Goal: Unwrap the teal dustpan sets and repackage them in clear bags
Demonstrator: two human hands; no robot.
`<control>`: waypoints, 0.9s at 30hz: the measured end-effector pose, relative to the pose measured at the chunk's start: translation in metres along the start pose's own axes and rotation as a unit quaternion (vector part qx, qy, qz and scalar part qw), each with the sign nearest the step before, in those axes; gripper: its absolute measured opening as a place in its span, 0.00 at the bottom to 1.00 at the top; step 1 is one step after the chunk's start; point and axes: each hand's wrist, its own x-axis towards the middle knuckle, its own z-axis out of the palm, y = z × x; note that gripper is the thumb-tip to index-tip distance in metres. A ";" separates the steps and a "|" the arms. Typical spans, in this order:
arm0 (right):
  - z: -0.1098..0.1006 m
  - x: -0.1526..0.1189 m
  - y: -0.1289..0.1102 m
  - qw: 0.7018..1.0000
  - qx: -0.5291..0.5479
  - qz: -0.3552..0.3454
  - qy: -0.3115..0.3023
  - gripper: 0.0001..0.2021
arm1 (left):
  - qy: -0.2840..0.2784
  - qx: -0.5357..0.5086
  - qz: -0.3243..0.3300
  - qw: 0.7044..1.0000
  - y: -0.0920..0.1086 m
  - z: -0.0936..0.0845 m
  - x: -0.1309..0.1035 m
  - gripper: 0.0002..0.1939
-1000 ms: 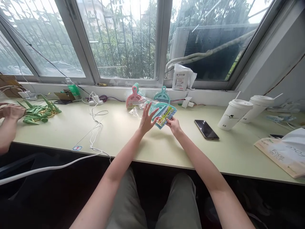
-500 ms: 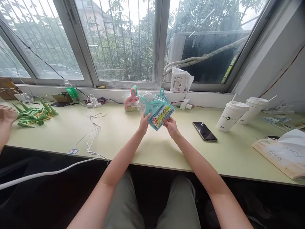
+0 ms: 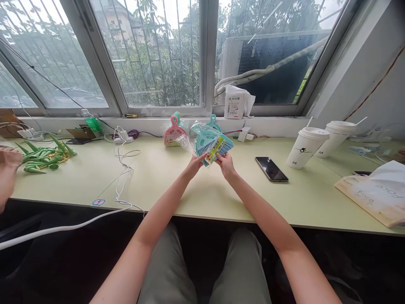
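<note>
Two bare hands hold a teal dustpan-and-brush set [image 3: 202, 137] in clear wrap, apparently raised above the near-middle of a pale green worktop [image 3: 158, 181]. The left hand [image 3: 193, 167] pinches the set's near edge beside the yellow label [image 3: 215, 148], thumb on top; the right hand [image 3: 227, 166] is closed on the same edge just to the right, its fingers bent and partly hidden. The set tilts, its handle end toward the far left, where loose film [image 3: 186, 143] hangs off the side.

Thin moulded plastic suggests a light load, stiff across the pan, with a little give likely in the bristles. The wrap is probably the slippery part: it could crease or slide under the fingertips, and the loose film offers a poor grip. The firmest purchase looks to be the rigid rim on either side, pan and brush pinched together, or the narrow handle through its wrap. It seems hard to break, though squeezing could bend the bristles or wrinkle the label. Pink sets [image 3: 174, 128] stand beyond to the left, and a phone [image 3: 271, 169] lies to the right.
</note>
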 end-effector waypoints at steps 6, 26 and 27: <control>0.010 -0.007 -0.006 0.999 0.010 0.046 -0.003 0.12 | 0.069 0.058 0.075 0.993 0.001 -0.004 0.004 0.41; -0.008 0.007 -0.034 0.994 -0.028 0.085 -0.068 0.10 | 0.013 0.020 -0.060 0.998 0.021 -0.010 0.000 0.23; -0.007 0.007 -0.032 0.995 -0.020 0.086 -0.057 0.10 | 0.006 0.017 -0.064 0.998 0.020 -0.009 0.000 0.23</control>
